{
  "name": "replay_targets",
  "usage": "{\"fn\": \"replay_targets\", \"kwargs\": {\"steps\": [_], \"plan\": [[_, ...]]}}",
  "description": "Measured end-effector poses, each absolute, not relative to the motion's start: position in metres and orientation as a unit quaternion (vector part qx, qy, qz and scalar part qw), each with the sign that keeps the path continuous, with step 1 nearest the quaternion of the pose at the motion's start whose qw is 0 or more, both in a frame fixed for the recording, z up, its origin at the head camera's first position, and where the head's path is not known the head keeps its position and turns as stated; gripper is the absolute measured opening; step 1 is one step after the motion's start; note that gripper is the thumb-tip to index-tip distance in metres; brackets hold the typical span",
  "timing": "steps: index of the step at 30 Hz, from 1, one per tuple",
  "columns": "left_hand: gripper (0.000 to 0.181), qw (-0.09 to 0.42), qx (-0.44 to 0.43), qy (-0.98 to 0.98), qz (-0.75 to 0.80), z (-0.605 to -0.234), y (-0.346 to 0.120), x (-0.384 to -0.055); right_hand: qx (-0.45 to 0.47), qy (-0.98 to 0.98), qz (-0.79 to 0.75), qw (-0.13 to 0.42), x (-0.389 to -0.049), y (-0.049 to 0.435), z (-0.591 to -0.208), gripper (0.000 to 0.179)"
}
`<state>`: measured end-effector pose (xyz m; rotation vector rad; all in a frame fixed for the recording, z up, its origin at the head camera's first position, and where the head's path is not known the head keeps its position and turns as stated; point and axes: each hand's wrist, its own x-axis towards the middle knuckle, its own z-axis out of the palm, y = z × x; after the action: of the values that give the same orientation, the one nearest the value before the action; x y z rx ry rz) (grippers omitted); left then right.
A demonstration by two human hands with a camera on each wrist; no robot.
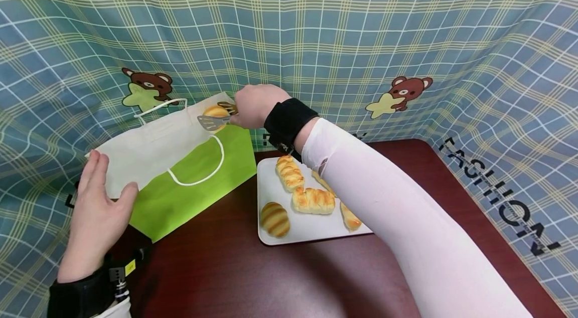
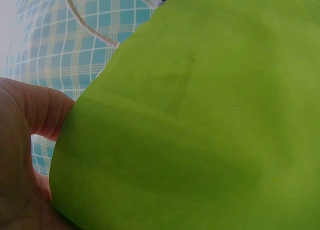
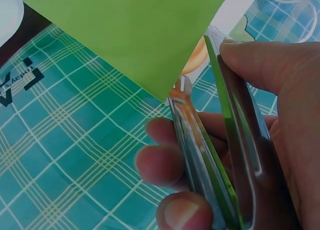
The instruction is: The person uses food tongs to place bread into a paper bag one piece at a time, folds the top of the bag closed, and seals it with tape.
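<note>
A green paper bag (image 1: 203, 177) with a white inside and white cord handles leans on the left of the table. My right hand (image 1: 259, 105) holds metal tongs (image 3: 245, 135) over the right end of its mouth. A round golden bun (image 1: 214, 111) lies at the tongs' slotted heads, inside the bag opening; whether they squeeze it I cannot tell. My left hand (image 1: 97, 207) reaches over the bag's left rim, fingers outstretched and thumb spread. In the left wrist view the green paper (image 2: 190, 115) hides the fingertips.
Right of the bag, a white tray (image 1: 282, 239) bears a striped round bun (image 1: 275, 219) and several braided bread rolls (image 1: 313, 201), partly behind my right sleeve. A plaid curtain (image 1: 289, 32) with bear prints surrounds the dark red table (image 1: 253, 278).
</note>
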<state>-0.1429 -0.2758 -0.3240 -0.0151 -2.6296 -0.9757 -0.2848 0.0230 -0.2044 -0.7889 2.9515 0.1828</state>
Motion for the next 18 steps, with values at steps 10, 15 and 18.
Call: {"fn": "replay_targets", "kwargs": {"steps": [10,15,18], "plan": [[0.072,0.167,-0.009,-0.924,-0.344,-0.322,-0.279,-0.149,-0.257,0.962,0.096,0.014,-0.277,0.016,-0.198,0.033],[0.072,0.157,-0.005,-0.925,-0.346,-0.321,-0.281,-0.152,-0.249,0.962,0.112,0.022,-0.273,0.012,-0.193,0.029],[0.072,0.155,-0.005,-0.925,-0.346,-0.321,-0.282,-0.154,-0.244,0.962,0.122,0.027,-0.273,0.011,-0.192,0.027]]}}
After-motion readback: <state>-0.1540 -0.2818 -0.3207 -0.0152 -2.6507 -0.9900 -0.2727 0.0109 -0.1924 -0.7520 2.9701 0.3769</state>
